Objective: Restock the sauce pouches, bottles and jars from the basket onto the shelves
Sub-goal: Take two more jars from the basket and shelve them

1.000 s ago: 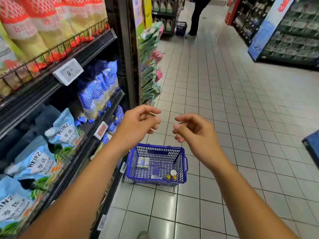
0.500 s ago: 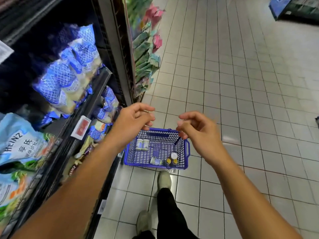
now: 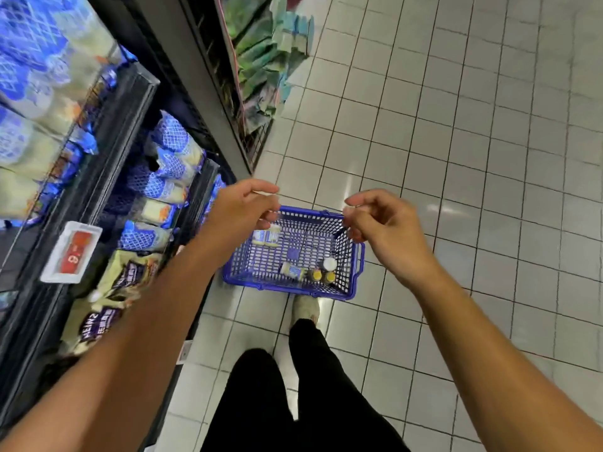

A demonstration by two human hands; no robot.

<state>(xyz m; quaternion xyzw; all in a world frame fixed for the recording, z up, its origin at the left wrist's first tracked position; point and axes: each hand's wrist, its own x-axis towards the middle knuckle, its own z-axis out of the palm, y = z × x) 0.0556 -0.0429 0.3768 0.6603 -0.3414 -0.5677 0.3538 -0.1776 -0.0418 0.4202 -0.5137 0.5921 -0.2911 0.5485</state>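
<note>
Two empty hands hover above our blue basket (image 3: 292,290) on the tiled floor (image 3: 456,141): our left hand (image 3: 243,207) and right hand (image 3: 383,225), fingers (image 3: 261,187) loosely curled, gripping nothing. Beneath the left fingertips stand two pale jars (image 3: 266,237); beneath the right fingers sit one tipped jar (image 3: 292,271) and small bottles (image 3: 316,275).

Basket (image 3: 243,265): brought nearer in view, now seen directly below both hands. Left hand (image 3: 239,208), right hand (image 3: 381,230): lowered toward the far rim, drawn wider apart. Black trousers (image 3: 261,402), pale shoe (image 3: 305,308): newly in view, the shoe just beside the near rim. Upper shelves, far aisle: lost from view.
</note>
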